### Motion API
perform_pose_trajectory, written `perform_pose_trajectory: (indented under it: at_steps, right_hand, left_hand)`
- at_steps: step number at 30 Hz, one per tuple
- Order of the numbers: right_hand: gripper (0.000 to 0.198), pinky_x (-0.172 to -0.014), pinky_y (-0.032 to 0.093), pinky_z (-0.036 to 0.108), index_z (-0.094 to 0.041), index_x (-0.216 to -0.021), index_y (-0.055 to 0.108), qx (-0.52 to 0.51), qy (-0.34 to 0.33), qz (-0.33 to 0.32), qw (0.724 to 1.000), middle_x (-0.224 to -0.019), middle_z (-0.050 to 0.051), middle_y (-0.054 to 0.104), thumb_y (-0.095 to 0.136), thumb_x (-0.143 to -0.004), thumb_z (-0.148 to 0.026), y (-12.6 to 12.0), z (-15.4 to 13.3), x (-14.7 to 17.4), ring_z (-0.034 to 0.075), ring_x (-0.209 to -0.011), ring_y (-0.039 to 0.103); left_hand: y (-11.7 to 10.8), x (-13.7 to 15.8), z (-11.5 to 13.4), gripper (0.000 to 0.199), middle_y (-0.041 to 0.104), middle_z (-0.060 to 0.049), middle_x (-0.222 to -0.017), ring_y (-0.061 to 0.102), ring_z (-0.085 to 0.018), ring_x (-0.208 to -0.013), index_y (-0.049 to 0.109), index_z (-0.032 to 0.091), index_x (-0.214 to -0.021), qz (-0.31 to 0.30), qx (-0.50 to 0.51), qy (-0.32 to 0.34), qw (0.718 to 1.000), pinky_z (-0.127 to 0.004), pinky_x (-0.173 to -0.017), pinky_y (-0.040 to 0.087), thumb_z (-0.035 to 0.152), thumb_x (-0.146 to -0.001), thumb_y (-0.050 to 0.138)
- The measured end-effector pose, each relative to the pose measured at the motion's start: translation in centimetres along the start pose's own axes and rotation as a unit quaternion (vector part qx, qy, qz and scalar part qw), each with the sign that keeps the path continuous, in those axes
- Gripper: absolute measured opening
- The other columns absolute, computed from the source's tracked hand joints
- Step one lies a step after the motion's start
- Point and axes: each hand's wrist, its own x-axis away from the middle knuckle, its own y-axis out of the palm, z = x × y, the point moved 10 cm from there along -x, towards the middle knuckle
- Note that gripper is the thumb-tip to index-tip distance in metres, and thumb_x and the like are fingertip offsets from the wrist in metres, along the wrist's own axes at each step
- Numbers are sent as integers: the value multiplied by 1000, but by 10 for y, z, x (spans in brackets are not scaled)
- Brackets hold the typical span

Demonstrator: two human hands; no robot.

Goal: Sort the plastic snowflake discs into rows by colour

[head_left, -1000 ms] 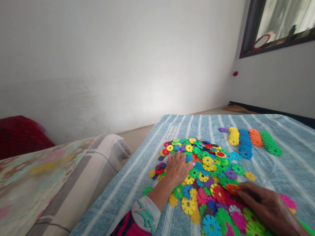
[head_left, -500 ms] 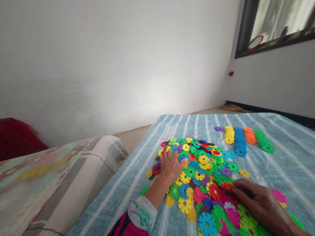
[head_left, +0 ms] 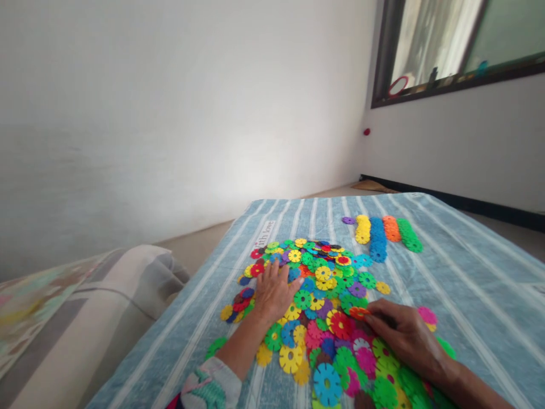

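Observation:
Notched plastic discs in many colours lie in a loose pile (head_left: pixel 290 359) on a striped blue cloth. My left hand (head_left: pixel 275 291) rests on the pile's far left part, palm down with fingers spread, gripping nothing visible. Between the thumb and fingers of my right hand (head_left: pixel 404 329) is an orange disc (head_left: pixel 360 313), held just over the right side of the pile. Farther back, overlapping rows are sorted by colour: a yellow row (head_left: pixel 363 229), a blue row (head_left: pixel 377 241), an orange row (head_left: pixel 391 228) and a green row (head_left: pixel 410 236). One purple disc (head_left: pixel 348 220) lies left of them.
The striped cloth (head_left: pixel 460 272) covers the table. A bed with a checked cover (head_left: pixel 114 301) stands at the left, a gap apart. Behind is a white wall (head_left: pixel 191 113). A dark-framed window (head_left: pixel 434 51) with a red-rimmed mirror (head_left: pixel 398 86) is at upper right.
The camera has turned right, so everything appears shifted left. My right hand still holds the orange disc, and my left hand stays on the pile.

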Motion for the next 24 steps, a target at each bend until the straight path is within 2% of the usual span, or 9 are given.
perform_pose_trajectory:
  at_steps: [3, 5, 9, 13, 15, 18, 24]
  right_hand:
    - [32, -57, 42, 23, -16, -78, 67, -32, -3, 35, 999, -68, 2, 61, 47, -87, -40, -15, -7, -5, 13, -61, 53]
    - [29, -56, 43, 23, -16, -79, 66, -72, 15, 70, 995, -66, 1, 60, 51, -85, -39, -31, 0, -10, 12, -59, 53]
    - [29, -50, 45, 23, -14, -82, 66, -126, 76, 168, 975, -61, 1, 60, 58, -77, -42, -82, 40, -26, 12, -51, 53]
    - [33, -49, 45, 24, -12, -86, 65, -40, 115, 258, 958, -60, 3, 62, 52, -77, -41, -141, 82, -54, 12, -47, 53]
    - [34, -50, 45, 23, -12, -88, 66, 90, 155, 236, 955, -61, 3, 63, 44, -80, -37, -158, 98, -74, 13, -48, 55]
    - [30, -53, 42, 24, -13, -84, 70, 159, 174, 215, 948, -59, 4, 63, 46, -76, -29, -173, 113, -101, 14, -51, 57]
    - [27, -56, 37, 24, -15, -76, 74, 249, 207, 160, 933, -63, 5, 65, 47, -71, -18, -168, 137, -134, 18, -65, 60]
  left_hand:
    - [4, -5, -1, 56, 42, -19, -139, 37, -34, -129, 50, 12, -127, 0, -15, 15, 1000, -49, -102, 32, 51, -90, 36]
    - [4, -6, 0, 54, 43, -19, -139, 38, -33, -129, 51, 12, -126, 4, -20, 26, 999, -47, -102, 33, 50, -90, 37]
    - [4, -6, 2, 52, 44, -18, -139, 38, -32, -129, 53, 12, -125, 4, -32, 34, 999, -47, -102, 34, 47, -90, 39]
    - [5, -8, 3, 52, 44, -17, -139, 39, -31, -129, 52, 13, -126, 0, -54, 33, 998, -47, -102, 36, 47, -89, 39]
    - [3, -9, 3, 51, 46, -18, -137, 40, -32, -128, 54, 12, -124, 9, -57, 39, 998, -47, -101, 37, 46, -89, 40]
    - [0, -9, 4, 48, 49, -19, -134, 43, -34, -125, 57, 12, -120, 29, -51, 49, 997, -48, -99, 39, 45, -88, 41]
    - [-2, -7, 4, 49, 51, -19, -133, 45, -34, -123, 58, 11, -120, 36, -46, 51, 997, -47, -99, 40, 44, -87, 42]
